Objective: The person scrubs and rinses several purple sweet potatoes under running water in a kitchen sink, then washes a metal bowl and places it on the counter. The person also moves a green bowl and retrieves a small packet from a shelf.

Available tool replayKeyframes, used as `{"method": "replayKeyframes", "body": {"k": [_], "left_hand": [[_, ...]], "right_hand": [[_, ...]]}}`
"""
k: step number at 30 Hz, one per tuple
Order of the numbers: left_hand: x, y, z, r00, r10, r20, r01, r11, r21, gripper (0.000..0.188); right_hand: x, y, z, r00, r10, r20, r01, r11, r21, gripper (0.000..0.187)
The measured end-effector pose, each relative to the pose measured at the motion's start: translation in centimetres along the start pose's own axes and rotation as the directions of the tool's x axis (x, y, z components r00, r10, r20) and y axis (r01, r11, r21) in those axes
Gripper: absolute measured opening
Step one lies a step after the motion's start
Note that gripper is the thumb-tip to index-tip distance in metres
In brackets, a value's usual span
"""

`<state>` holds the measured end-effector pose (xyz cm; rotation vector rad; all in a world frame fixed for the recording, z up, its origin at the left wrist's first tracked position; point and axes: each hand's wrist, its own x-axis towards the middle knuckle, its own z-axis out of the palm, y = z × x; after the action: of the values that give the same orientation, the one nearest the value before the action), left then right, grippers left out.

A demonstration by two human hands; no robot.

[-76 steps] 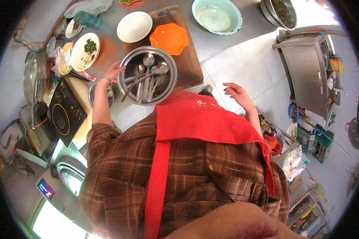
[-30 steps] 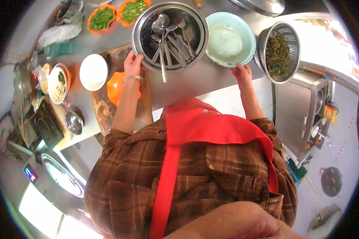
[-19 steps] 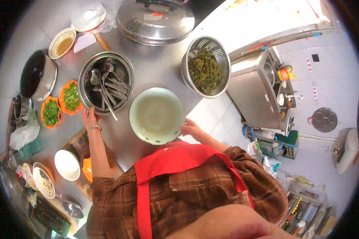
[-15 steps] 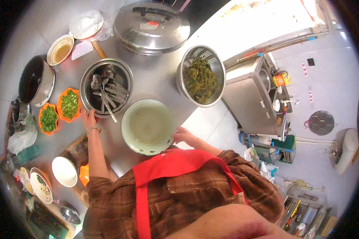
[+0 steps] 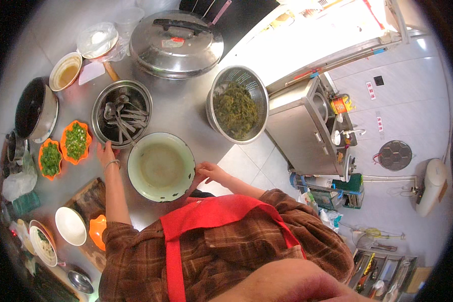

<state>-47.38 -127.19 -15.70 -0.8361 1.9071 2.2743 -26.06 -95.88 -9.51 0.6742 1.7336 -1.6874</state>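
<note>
My left hand (image 5: 104,154) has its fingers closed at the near-left rim of a round steel bowl (image 5: 97,121) that holds several metal spoons (image 5: 121,109). Just in front of me sits a pale green enamel basin (image 5: 161,163) with dark chips along its rim; little but a dull tint shows inside. The basin overlaps the near edge of the steel bowl in view. My right hand (image 5: 212,172) is beside the basin's right rim, fingers loosely stretched and apart; whether the fingertips touch the rim is hard to tell.
Beyond the basin at right stands a steel colander (image 5: 214,108) of dark leafy greens. A large lidded pot (image 5: 173,63) is at the back. Leftward are two orange dishes of chopped greens (image 5: 75,141), a dark pot (image 5: 32,108) and a white bowl (image 5: 70,226). A steel cabinet (image 5: 302,128) stands right.
The basin has slid left toward the spoon bowl, my right hand following. The spoon bowl has shifted slightly away, with my left hand at its rim. The whole view has also shifted a little.
</note>
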Motion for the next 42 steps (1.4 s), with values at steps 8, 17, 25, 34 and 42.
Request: {"method": "replayKeyframes", "body": {"k": [8, 17, 25, 34, 42], "left_hand": [[-0.1, -1.8, 0.2, 0.996, -0.039, 0.079, 0.058, 0.966, -0.253, 0.061], [1.4, -3.1, -3.2, 0.991, 0.046, -0.129, -0.052, 0.998, -0.04, 0.062], [-4.7, -3.3, -2.1, 0.945, 0.138, -0.296, -0.141, 0.99, 0.011, 0.046], [-24.5, -2.5, -10.8, 0.962, 0.27, 0.031, -0.256, 0.862, 0.437, 0.026], [-35.2, -4.4, -16.2, 0.939, 0.098, -0.33, -0.035, 0.981, 0.191, 0.021]], "right_hand": [[-4.1, 1.6, -1.7, 0.998, 0.04, 0.047, -0.017, 0.912, -0.41, 0.02], [-6.3, 4.6, -4.3, 0.977, -0.129, 0.171, 0.203, 0.819, -0.536, 0.02], [-4.3, 9.3, -10.1, 0.887, -0.189, 0.422, 0.416, 0.724, -0.55, 0.018], [-2.8, 7.3, -6.2, 0.736, -0.186, 0.65, 0.666, 0.37, -0.648, 0.019], [2.4, -10.4, 2.0, 0.656, -0.638, 0.403, 0.752, 0.597, -0.279, 0.016]]}}
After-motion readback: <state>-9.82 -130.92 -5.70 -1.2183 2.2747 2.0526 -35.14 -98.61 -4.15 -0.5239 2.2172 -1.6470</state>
